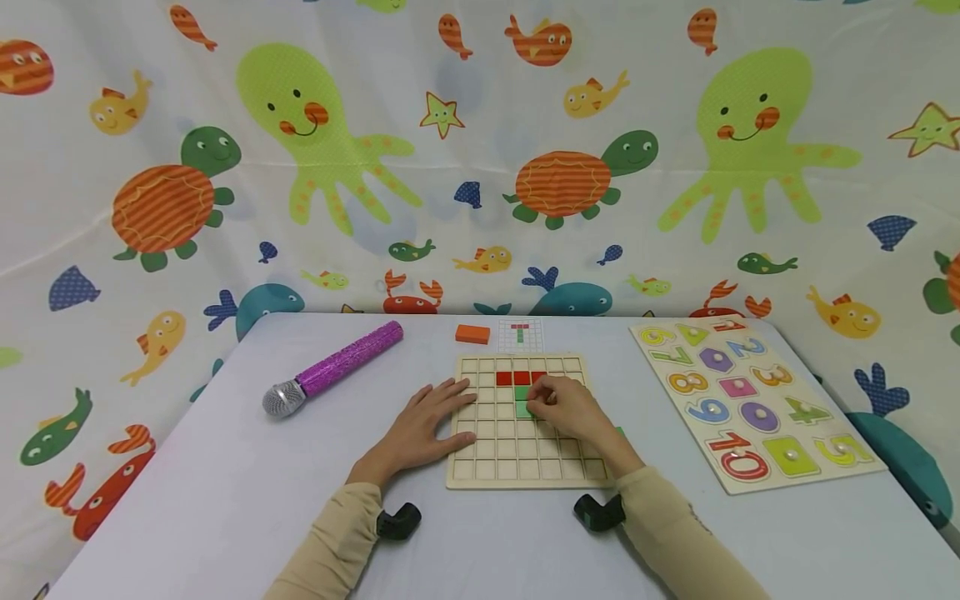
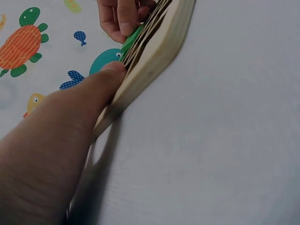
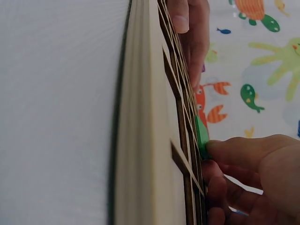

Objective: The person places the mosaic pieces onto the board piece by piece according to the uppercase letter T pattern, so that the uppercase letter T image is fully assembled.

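Observation:
A wooden grid board [image 1: 487,472] lies flat on the table. Three red tiles [image 1: 522,378] form a row near its far side, and two green tiles [image 1: 522,392] sit beneath the middle one. My right hand [image 1: 570,406] pinches the nearer green tile [image 3: 201,136] at its edge, thumb against it; the other fingers partly hide it. With fingers spread, my left hand [image 1: 427,425] rests on the board's left edge. Its thumb [image 2: 105,79] lies on the rim. Another green piece [image 1: 620,431] shows from behind my right wrist, mostly hidden.
Behind the board are an orange block [image 1: 472,334] and a pattern card [image 1: 521,335] printed with a red and green T. A purple glittery microphone [image 1: 337,367] lies at the left. On the right lies a number and shape puzzle [image 1: 757,400]. A sea-animal curtain [image 1: 480,167] hangs behind the table.

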Demonstrator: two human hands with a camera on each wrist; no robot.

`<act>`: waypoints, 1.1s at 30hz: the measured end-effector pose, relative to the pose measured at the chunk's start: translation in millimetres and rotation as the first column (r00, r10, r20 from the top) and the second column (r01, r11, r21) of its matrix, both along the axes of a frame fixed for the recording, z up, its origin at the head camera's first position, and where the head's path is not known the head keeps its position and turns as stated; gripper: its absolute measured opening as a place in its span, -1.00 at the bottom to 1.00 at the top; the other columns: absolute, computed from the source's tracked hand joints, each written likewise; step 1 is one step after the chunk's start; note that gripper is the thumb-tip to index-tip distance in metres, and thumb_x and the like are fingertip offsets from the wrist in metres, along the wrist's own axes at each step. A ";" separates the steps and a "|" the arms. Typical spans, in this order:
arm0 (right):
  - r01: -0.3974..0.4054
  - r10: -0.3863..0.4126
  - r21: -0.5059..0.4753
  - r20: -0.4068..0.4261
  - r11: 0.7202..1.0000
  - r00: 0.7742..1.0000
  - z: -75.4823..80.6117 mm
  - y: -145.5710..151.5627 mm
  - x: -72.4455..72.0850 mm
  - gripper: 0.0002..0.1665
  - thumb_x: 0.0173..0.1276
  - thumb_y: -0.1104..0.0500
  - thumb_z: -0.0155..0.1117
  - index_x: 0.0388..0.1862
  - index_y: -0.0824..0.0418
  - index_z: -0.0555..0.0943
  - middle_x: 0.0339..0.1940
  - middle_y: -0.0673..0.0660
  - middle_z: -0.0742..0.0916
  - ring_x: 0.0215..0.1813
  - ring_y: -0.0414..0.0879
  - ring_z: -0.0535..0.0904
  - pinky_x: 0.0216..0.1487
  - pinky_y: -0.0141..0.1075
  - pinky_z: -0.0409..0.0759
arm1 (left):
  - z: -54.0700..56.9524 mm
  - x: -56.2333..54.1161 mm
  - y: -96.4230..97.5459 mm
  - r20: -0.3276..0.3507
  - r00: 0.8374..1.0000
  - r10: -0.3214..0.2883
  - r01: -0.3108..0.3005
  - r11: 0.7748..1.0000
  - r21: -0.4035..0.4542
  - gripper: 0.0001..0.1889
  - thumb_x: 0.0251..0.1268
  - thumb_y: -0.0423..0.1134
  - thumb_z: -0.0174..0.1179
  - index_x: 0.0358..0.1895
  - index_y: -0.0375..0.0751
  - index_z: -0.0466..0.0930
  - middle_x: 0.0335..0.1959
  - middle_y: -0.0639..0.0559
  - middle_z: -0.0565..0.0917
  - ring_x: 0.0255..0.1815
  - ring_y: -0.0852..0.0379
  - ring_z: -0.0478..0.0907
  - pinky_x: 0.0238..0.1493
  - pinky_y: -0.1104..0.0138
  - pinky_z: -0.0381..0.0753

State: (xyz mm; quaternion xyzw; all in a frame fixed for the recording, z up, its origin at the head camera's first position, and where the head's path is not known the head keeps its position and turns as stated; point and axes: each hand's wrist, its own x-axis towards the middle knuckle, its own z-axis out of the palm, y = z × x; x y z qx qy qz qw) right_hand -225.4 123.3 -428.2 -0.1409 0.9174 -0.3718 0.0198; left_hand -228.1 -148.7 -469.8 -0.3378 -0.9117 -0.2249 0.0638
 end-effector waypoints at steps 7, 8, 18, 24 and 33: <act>0.007 -0.007 0.019 -0.006 1.000 1.000 -0.9 -0.5 -0.4 -0.96 0.23 0.18 0.31 -0.38 0.12 0.61 -0.50 -0.04 0.61 -0.41 -0.19 0.47 -0.36 -0.38 0.43 | 0.8 -0.5 0.7 0.006 1.000 0.005 -0.005 1.000 -0.016 -0.32 0.20 0.21 0.15 0.36 0.04 0.34 0.46 0.03 0.25 0.51 -0.03 0.11 0.48 -0.06 0.03; 0.007 -0.007 0.015 -0.006 1.000 1.000 -1.3 -0.3 -0.4 -0.96 0.23 0.18 0.31 -0.39 0.12 0.61 -0.50 -0.04 0.61 -0.41 -0.19 0.47 -0.36 -0.38 0.43 | 0.9 -0.4 0.8 0.007 1.000 0.006 -0.006 1.000 -0.017 -0.33 0.20 0.22 0.14 0.36 0.04 0.34 0.47 0.03 0.24 0.51 -0.03 0.11 0.48 -0.05 0.03; -0.019 0.019 -0.009 0.024 1.000 1.000 -1.2 4.5 -0.5 -0.95 0.28 0.14 0.28 -0.35 0.09 0.61 -0.42 -0.03 0.63 -0.35 -0.17 0.48 -0.31 -0.36 0.49 | 0.9 0.4 0.9 0.012 1.000 0.013 -0.013 1.000 -0.020 -0.32 0.20 0.22 0.14 0.36 0.03 0.34 0.47 0.05 0.24 0.51 -0.03 0.10 0.49 -0.06 0.01; -0.035 0.036 -0.029 0.029 0.999 0.999 2.8 10.7 2.8 -0.94 0.32 0.13 0.25 -0.31 0.08 0.61 -0.36 -0.01 0.64 -0.33 -0.16 0.49 -0.28 -0.37 0.51 | -0.7 0.1 0.6 0.012 1.000 0.019 -0.018 1.000 -0.021 -0.32 0.20 0.22 0.14 0.36 0.05 0.33 0.47 0.07 0.23 0.51 -0.01 0.09 0.49 -0.04 0.00; -0.050 0.049 -0.015 -0.022 0.999 0.999 8.2 32.7 11.2 -0.89 0.35 0.14 0.21 -0.24 0.14 0.62 -0.34 0.00 0.66 -0.31 -0.17 0.51 -0.26 -0.37 0.53 | 0.4 0.1 1.7 -0.001 1.000 0.011 -0.011 1.000 -0.019 -0.32 0.20 0.20 0.15 0.37 0.04 0.33 0.47 0.04 0.24 0.51 -0.04 0.11 0.48 -0.07 0.03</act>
